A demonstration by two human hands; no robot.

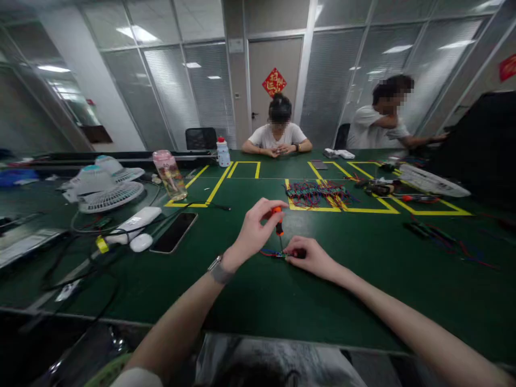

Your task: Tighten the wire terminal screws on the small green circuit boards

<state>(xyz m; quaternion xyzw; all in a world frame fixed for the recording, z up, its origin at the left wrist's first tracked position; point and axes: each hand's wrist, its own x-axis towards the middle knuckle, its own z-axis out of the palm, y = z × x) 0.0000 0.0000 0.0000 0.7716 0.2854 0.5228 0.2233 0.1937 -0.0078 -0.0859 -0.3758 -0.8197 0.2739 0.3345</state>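
Note:
My left hand (260, 224) is closed around the top of an orange and black screwdriver (279, 228), which stands nearly upright. Its thin shaft points down at a small green circuit board (279, 255) with red and blue wires, lying low over the table. My right hand (310, 257) pinches the right end of this board between its fingertips. Something dark, partly hidden, shows under the curled fingers of that hand. Whether the screwdriver's tip touches the board is too small to tell.
Beyond my hands lies a row of wired circuit boards (318, 193) on yellow tape lines. To the left are a phone (174, 233), a white case (141, 243), cables, a tilted bottle (170, 174) and fans (108, 188). Two people sit across the green table (250, 301).

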